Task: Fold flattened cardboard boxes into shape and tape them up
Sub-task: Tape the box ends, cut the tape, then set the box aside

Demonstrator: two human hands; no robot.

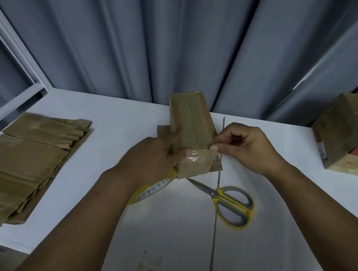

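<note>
A small folded cardboard box [190,116] stands on the white table [128,122], its taped face toward me. My left hand [156,155] grips its left side, thumb lying on a strip of clear tape [197,155] across the near edge. My right hand [242,146] pinches the right end of that tape at the box's corner. A yellow-cored tape roll [154,188] lies under my left wrist, partly hidden.
A stack of flattened cardboard boxes [27,163] lies at the left. Yellow-and-grey scissors [228,202] rest just in front of the box. A larger open carton [348,132] with a red item inside sits at the right edge. Grey curtains hang behind the table.
</note>
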